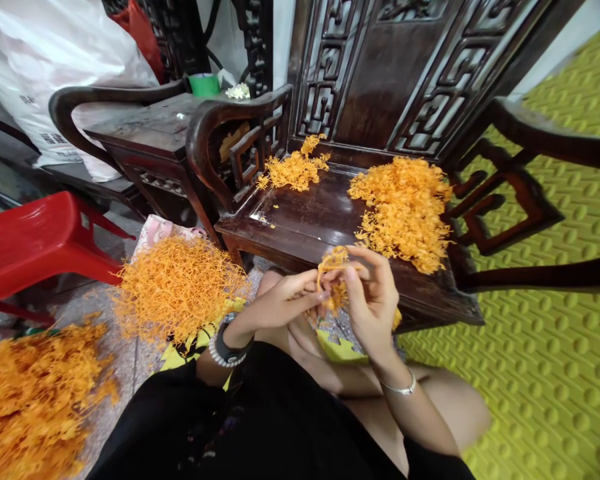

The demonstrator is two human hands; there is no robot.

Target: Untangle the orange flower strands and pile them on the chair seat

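Note:
My left hand (291,298) and my right hand (373,293) meet in front of the chair seat. Between them is an orange stringy sprig (336,257), thin and curled, like a piece of artificial flower. Fingers of both hands pinch it, the right ones bent around its upper part. On the dark wooden chair (325,212) just beyond lie a small heap of orange curly sprigs (296,169) at left and a larger heap of orange sprigs (405,213) at right. Some fingertips are hidden behind the hands.
A pile of thin orange stems (180,287) rests on a pink-white bag (163,230). Another orange pile (35,400) lies on the floor at left. Nearby are a red plastic stool (35,240), a white sack (75,60), a green tape roll (205,84) and yellow matting (545,347).

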